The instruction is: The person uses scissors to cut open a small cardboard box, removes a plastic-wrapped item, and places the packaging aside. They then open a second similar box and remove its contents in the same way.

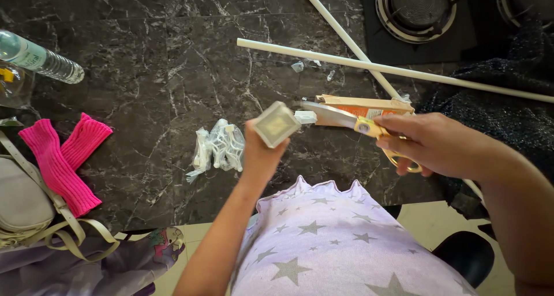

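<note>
My left hand [261, 155] is raised over the dark marble counter [144, 59] and grips a small square white block [277, 123] with a short white plug-like piece sticking out to its right. My right hand [435, 145] holds yellow-handled scissors [358, 123], their blades pointing left and touching that white piece. Just behind the scissors lies a flat cardboard package [369, 105]. A clear bag of small white plastic parts [218, 148] rests on the counter left of my left hand.
Two long white rods [398, 71] cross at the back right. A gas burner [416, 7] and a dark cloth [508, 117] sit at the right. At the left lie a plastic water bottle [40, 58], pink knitted warmers [63, 157] and a grey strapped bag [23, 203].
</note>
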